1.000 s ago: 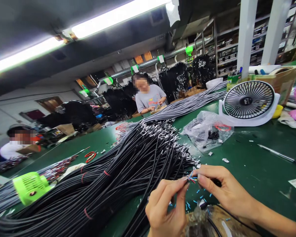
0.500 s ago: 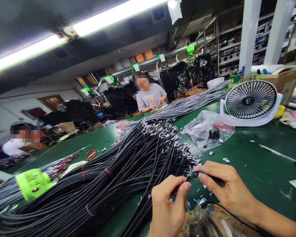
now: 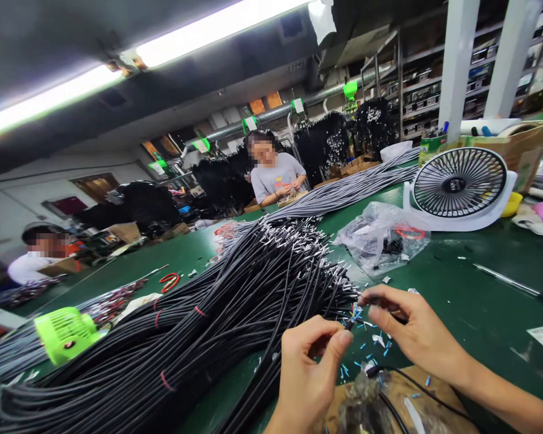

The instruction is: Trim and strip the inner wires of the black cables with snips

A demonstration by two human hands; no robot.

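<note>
My left hand (image 3: 312, 361) pinches the end of a black cable (image 3: 349, 323), from which small coloured wires fan out. My right hand (image 3: 405, 322) hovers just beyond that end, with its thumb and fingers curled; whatever lies between its fingertips is too small to make out. Left of both hands spreads a large bundle of black cables (image 3: 248, 283) with pale stripped ends. Blue and white scraps (image 3: 362, 346) dot the green table under my hands. Below them, a black cable crosses a brown board (image 3: 428, 401) with clear tape on it.
A white desk fan (image 3: 459, 184), a clear plastic bag (image 3: 382, 235) and a metal rod (image 3: 507, 279) are at the right. A small green fan (image 3: 66, 334) and orange-handled scissors (image 3: 169, 281) are at the left. One person (image 3: 278, 175) sits across the table, another (image 3: 36, 259) at far left.
My right hand has drawn slightly up and away from the cable end, and its fingers have shifted. The coloured wires between my hands are now more exposed.
</note>
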